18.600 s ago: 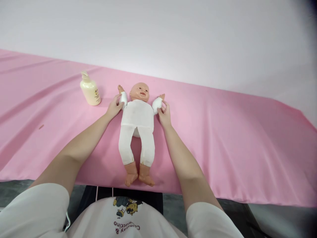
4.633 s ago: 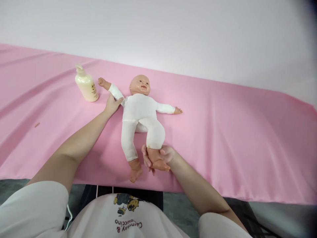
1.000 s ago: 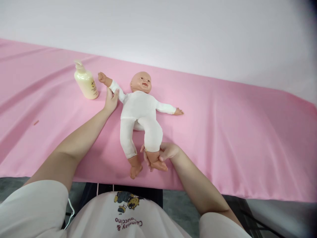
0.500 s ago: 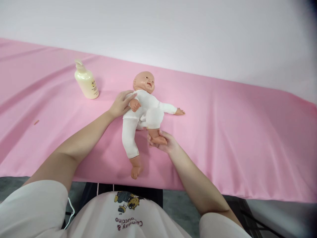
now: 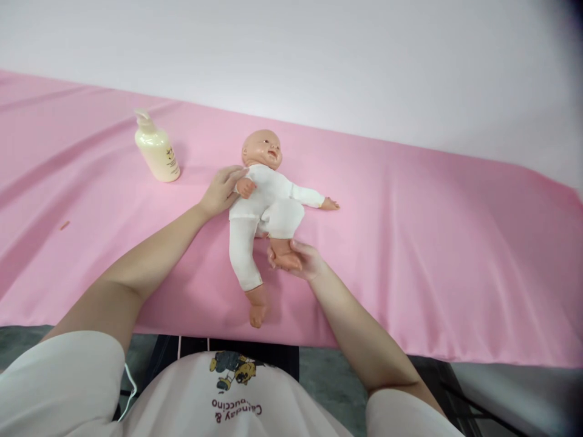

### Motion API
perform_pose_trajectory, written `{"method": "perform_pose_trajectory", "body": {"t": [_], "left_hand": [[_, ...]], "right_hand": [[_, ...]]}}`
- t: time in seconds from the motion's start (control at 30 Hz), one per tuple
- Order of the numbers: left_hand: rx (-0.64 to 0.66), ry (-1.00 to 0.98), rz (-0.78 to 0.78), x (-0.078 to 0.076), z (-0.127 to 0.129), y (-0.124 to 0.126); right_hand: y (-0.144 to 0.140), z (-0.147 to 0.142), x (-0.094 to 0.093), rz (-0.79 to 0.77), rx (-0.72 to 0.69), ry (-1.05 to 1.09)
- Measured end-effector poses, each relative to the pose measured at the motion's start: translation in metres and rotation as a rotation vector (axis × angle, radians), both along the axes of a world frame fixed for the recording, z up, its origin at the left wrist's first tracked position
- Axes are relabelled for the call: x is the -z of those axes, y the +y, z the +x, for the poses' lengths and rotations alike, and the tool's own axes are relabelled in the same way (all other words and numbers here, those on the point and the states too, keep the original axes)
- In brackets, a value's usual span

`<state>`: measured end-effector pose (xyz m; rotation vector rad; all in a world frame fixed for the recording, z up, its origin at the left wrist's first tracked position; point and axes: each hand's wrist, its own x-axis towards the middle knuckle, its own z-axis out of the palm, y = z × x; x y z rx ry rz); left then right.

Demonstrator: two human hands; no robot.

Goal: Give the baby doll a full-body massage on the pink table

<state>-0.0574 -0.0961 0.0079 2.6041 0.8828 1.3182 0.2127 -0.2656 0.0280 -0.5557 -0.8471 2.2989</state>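
A baby doll point(image 5: 268, 188) with a white cloth body lies on its back on the pink cloth, its head away from me and turned to the right. At its left side, my left hand point(image 5: 225, 188) is closed around the upper arm, with part of the fingers hidden behind that arm. My right hand point(image 5: 303, 260) grips the ankle and foot of the doll's right-side leg, the fingers under it and the thumb on top. That leg is bent at the knee. The other leg point(image 5: 245, 255) stretches toward me, its foot near the table's front edge.
A pump bottle point(image 5: 158, 152) of pale yellow liquid stands at the left, beyond my left hand. A small brownish strip point(image 5: 64, 225) lies on the pink tablecloth point(image 5: 437, 255). Behind the table rises a white wall point(image 5: 346, 60).
The doll's body has shifted slightly, and its straight leg has swung a little to the right. The bent knee has tipped slightly right, with my right hand still on the foot.
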Motion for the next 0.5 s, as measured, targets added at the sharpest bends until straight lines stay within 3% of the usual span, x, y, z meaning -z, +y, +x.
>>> {"method": "perform_pose_trajectory", "body": {"t": [0.13, 0.23, 0.37, 0.5], "left_hand": [[-0.092, -0.221, -0.124, 0.007, -0.006, 0.012], [-0.193, -0.414, -0.242, 0.016, -0.011, 0.024], [-0.253, -0.578, -0.323, 0.027, -0.02, 0.038], [-0.258, -0.552, -0.352, 0.035, -0.025, 0.046]], "right_hand": [[-0.006, 0.0, 0.0, 0.103, -0.318, 0.002], [-0.008, 0.001, 0.0, 0.164, -0.478, -0.03], [-0.007, 0.002, 0.003, 0.213, -0.524, -0.067], [-0.007, 0.003, 0.003, 0.228, -0.567, -0.002]]}}
